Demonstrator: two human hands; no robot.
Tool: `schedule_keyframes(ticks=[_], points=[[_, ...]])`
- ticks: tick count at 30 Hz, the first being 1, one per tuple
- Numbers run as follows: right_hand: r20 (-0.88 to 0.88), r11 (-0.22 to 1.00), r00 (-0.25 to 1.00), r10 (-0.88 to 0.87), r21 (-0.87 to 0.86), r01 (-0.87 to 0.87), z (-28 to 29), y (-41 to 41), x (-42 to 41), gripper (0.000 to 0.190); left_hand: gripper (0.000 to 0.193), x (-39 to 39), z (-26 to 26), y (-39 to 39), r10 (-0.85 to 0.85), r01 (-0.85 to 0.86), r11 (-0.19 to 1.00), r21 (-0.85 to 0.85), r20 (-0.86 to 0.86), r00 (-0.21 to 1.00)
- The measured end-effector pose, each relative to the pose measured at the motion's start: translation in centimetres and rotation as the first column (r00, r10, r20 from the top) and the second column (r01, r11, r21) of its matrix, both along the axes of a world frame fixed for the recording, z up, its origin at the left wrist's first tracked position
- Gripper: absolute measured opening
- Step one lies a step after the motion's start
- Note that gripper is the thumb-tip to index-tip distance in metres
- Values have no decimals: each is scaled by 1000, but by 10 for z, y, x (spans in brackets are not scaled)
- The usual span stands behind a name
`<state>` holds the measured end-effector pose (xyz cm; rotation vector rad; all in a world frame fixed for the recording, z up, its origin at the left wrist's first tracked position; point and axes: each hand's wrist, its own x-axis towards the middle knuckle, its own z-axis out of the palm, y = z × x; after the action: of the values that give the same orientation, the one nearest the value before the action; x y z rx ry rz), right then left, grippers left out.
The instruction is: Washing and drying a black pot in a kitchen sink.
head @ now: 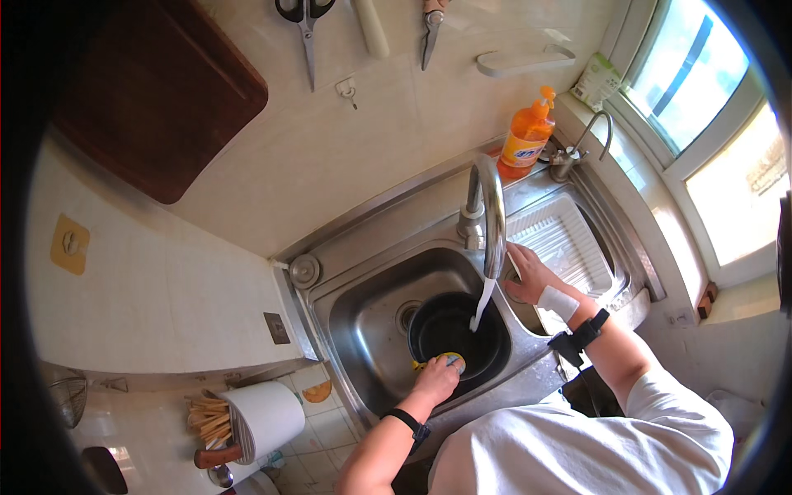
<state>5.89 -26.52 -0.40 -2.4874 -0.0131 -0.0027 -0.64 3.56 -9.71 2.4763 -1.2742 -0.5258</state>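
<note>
A dark round pan [427, 328] sits in the left basin of the stainless steel sink [365, 322]. My left hand [440, 378] is at the pan's near rim, gripping a yellow and bluish scrubbing sponge [456, 360] against its inside. Water runs from the curved chrome faucet [493, 216] into the pan. Just right of the spout, my right hand [532, 275] reaches over the sink divider beside a white ribbed plastic drain basket [557, 238]. A thin white edge shows by its fingers; whether they grip it is unclear.
An orange pump bottle of dish soap [526, 139] and a small slim tap [597, 133] stand behind the basket. A round metal sink strainer [304, 271] lies at the left corner. Scissors [306, 37] hang on the wall. A white utensil holder [266, 421] is at lower left.
</note>
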Motion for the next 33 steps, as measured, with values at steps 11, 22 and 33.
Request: schedule_keyframes(ticks=[11, 22, 33], points=[[-20, 922, 999, 27, 387, -18, -13, 34, -40, 40, 45, 26, -20, -6, 67, -82, 997, -9, -484, 873], [-360, 686, 911, 199, 716, 132, -39, 60, -35, 43, 32, 60, -25, -80, 103, -866, 332, 375, -926, -362], [-24, 865, 924, 381, 362, -347, -71, 55, -75, 42, 43, 50, -35, -101, -382, -834, 274, 478, -742, -551]])
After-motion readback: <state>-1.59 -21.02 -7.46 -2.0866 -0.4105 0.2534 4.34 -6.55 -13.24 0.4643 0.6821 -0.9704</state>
